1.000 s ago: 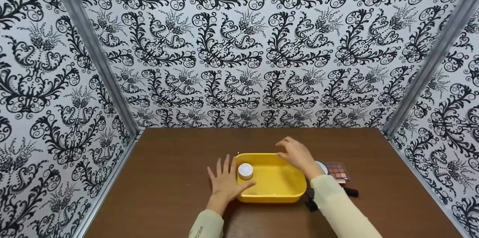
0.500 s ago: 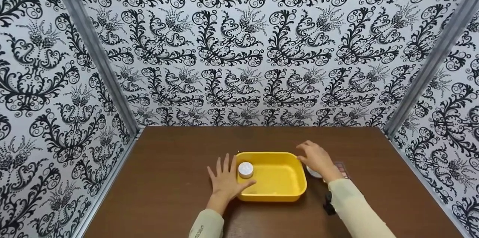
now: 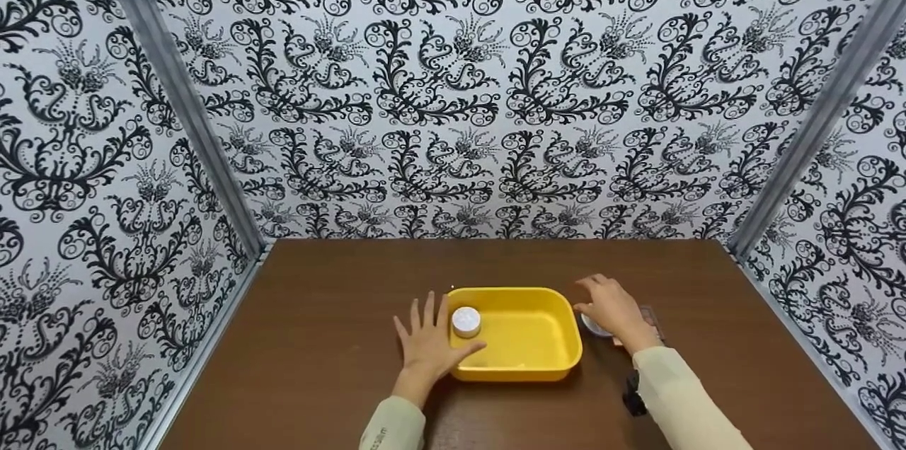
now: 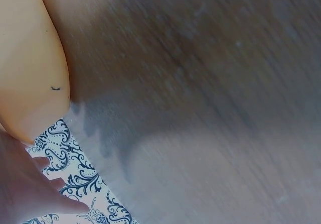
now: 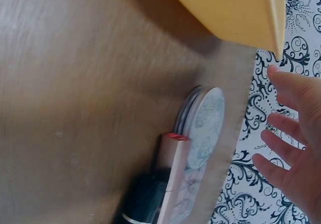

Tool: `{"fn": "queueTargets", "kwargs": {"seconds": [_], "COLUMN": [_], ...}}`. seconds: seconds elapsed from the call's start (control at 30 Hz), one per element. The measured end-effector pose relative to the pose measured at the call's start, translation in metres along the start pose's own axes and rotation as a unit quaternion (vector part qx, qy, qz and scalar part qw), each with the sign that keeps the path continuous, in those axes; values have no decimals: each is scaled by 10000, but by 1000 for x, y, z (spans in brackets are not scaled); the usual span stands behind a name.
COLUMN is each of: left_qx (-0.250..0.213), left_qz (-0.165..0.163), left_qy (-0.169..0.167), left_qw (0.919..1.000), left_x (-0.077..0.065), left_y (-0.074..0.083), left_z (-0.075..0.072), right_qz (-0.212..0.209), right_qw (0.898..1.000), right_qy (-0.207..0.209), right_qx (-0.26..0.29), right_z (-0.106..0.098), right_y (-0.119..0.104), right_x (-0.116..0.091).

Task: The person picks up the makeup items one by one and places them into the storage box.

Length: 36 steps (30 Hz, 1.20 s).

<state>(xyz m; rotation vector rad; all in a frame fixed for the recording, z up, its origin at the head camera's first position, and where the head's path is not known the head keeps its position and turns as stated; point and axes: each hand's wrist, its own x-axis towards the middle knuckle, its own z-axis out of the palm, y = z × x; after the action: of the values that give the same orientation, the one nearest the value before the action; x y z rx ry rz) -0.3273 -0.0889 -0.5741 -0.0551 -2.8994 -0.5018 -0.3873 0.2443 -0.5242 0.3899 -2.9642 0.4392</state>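
Presently my left hand (image 3: 425, 352) lies spread at the yellow tray (image 3: 524, 338); my empty right hand (image 3: 614, 308), fingers loose, apparently reaches for the round case (image 5: 208, 121) beside the tray; next calls for a lowered pinch

Black-and-white scrollwork walls (image 3: 446, 96) with grey corner posts (image 3: 175, 89) around a brown tabletop (image 3: 333, 337).

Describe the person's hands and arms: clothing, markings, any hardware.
Left hand and right hand: bare, no gloves. Long pale sleeves: left sleeve light greenish, with dark lettering near the cuff, too small to read; right sleeve creamier. Small black object beside the right cuff, possibly the wrist camera.
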Motion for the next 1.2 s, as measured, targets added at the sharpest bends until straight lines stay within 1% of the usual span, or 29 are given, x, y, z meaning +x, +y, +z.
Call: {"fn": "queueTargets", "kwargs": {"seconds": [0.37,0.67,0.87,0.97,1.1,1.2], "left_qx": [-23,-90,-162,-177,-149,-131], "left_qz": [0,-6,-27,-35,-36,-33], "left_qy": [-58,-11,-54,-75,-57,-47], "left_qw": [10000,10000,9999,9998,9999,9999], "left_x": [1,1,1,1,1,0], "left_y": [0,-1,-1,-1,-1,-1], "left_z": [1,1,2,2,2,2], "right_qz": [117,230,365,424,404,396], "right_qw": [9997,9987,9979,9977,9980,9976], "right_qy": [-179,-330,-482,-492,-472,-545], "right_qx": [-149,-299,-237,-184,-132,-143], "right_z": [8,15,18,20,22,23], "right_y": [9,16,18,20,22,24], "right_x": [-9,-12,-13,-14,-14,-15]}}
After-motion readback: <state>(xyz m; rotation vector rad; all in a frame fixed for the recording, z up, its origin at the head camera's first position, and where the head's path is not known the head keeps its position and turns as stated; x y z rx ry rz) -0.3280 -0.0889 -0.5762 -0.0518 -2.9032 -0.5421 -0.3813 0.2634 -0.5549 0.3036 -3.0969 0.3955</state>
